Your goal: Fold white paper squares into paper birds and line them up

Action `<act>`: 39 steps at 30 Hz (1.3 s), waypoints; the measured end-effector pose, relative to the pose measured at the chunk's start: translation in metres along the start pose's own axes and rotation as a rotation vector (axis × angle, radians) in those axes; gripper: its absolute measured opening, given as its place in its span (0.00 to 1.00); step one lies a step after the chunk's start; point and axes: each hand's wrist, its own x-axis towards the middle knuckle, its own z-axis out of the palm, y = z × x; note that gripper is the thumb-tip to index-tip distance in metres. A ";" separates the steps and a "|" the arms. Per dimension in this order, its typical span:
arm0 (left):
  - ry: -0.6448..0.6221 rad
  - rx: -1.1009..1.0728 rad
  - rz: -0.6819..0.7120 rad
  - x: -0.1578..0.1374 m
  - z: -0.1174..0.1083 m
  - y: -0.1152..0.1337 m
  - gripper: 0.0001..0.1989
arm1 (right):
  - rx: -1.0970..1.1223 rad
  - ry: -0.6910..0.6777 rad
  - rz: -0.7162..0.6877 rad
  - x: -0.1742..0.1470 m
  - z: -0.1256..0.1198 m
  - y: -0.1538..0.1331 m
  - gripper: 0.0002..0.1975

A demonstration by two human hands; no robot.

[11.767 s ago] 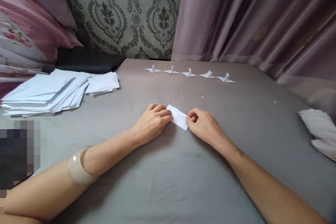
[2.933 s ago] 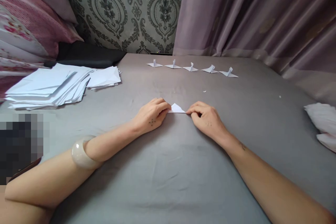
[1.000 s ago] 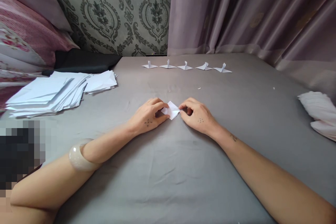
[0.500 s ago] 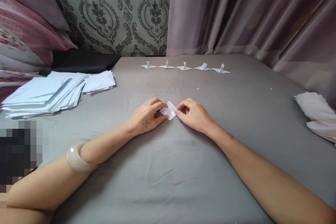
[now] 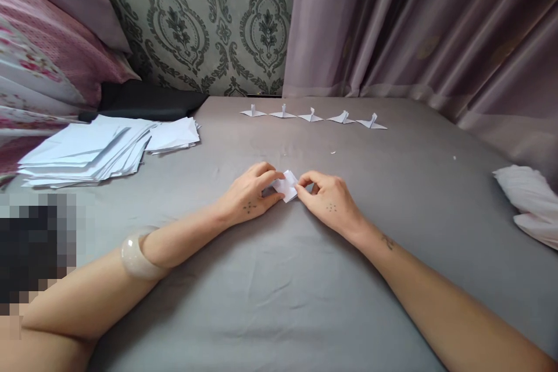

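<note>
A small white folded paper square (image 5: 287, 187), set cornerwise, lies between my hands on the grey cloth. Thumb and fingers of my left hand (image 5: 257, 189) grip it from the left side. At its right corner, my right hand (image 5: 328, 195) pinches the paper between thumb and forefinger. Part of the paper's left side is hidden under my left fingers. Farther back, several folded paper cranes (image 5: 312, 115) stand in a row with their wings spread.
Stacks of loose white paper (image 5: 82, 151) lie at the left, in front of a black cloth (image 5: 152, 100). A crumpled white cloth bundle (image 5: 527, 197) rests at the right edge. A tiny paper scrap (image 5: 333, 152) lies beyond my right hand. Purple curtains (image 5: 349, 29) hang behind.
The view has shifted slightly, so everything sits a little farther right. Both hands stay on the paper, and its right-hand flap appears lifted at my right fingertips.
</note>
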 end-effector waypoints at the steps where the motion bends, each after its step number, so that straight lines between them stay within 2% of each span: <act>1: 0.007 -0.008 -0.001 0.000 0.000 0.001 0.14 | 0.038 0.009 0.034 0.000 0.000 -0.002 0.04; 6: 0.109 -0.072 0.033 -0.001 -0.002 0.007 0.24 | 0.430 -0.010 0.310 0.004 0.000 -0.011 0.09; 9: 0.163 -0.095 0.072 -0.001 -0.003 0.009 0.30 | 0.647 -0.010 0.383 0.005 0.001 -0.017 0.13; 12: 0.198 -0.102 0.084 0.000 -0.003 0.011 0.27 | 0.739 -0.044 0.322 0.002 0.001 -0.023 0.16; 14: 0.222 -0.124 0.091 0.000 -0.004 0.013 0.22 | 0.739 -0.087 0.261 -0.001 0.002 -0.026 0.14; 17: 0.236 -0.258 0.091 0.001 -0.007 0.018 0.15 | 0.725 -0.073 0.175 -0.003 0.003 -0.027 0.12; 19: 0.216 -0.419 0.025 0.001 -0.010 0.020 0.14 | 0.710 -0.048 0.103 -0.004 0.004 -0.026 0.13; 24: 0.070 -0.770 -0.304 0.004 -0.013 0.019 0.16 | 0.508 -0.045 -0.073 -0.008 0.009 -0.023 0.23; 28: 0.040 -0.917 -0.359 0.005 -0.008 0.015 0.16 | 0.349 -0.034 -0.192 -0.012 0.015 -0.022 0.26; 33: -0.039 -1.076 -0.408 0.005 -0.006 0.016 0.17 | 0.275 0.066 -0.224 -0.011 0.014 -0.018 0.25; 36: -0.013 -1.158 -0.505 0.006 -0.007 0.014 0.19 | 0.308 0.042 -0.238 -0.010 0.007 -0.018 0.24; 39: 0.022 -1.192 -0.578 0.007 -0.007 0.011 0.19 | 0.373 0.024 -0.195 -0.008 0.000 -0.018 0.18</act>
